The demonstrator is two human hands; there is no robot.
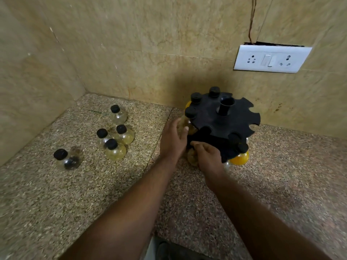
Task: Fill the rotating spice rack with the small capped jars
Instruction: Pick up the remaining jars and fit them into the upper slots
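Spice rack [223, 119] sits at about 2 o'clock from us on the speckled stone counter [93, 194], tucked near the corner where the tan walls meet. It's a black wheel with notches all round the rim and a short tube [226, 106] sticking up in the middle. We count three black caps poking through the notches on the far-left side, around 10 to 12 o'clock on the wheel, and a couple more on the near-right edge, with a bright orange-filled jar [240, 159] hanging low at about 5 o'clock. Our left hand [173, 139] is up against the rack's 9 o'clock side, fingers spread fairly wide around a yellowish jar [187, 126] under the rim. Whether it's really gripping that jar, we can't tell, it's a bit blurry. Our right hand [208, 156] is curled tight at the rack's 7 o'clock edge, closed round a brownish jar [193, 158] just below the wheel. Off at 10 o'clock on the counter, five loose jars wait: one with dark stuff inside [68, 159] standing alone nearest us, a cluster of three [116, 143] touching each other, and one clear jar [117, 114] farther back. A white socket plate [270, 59] is on the wall at 1 o'clock.
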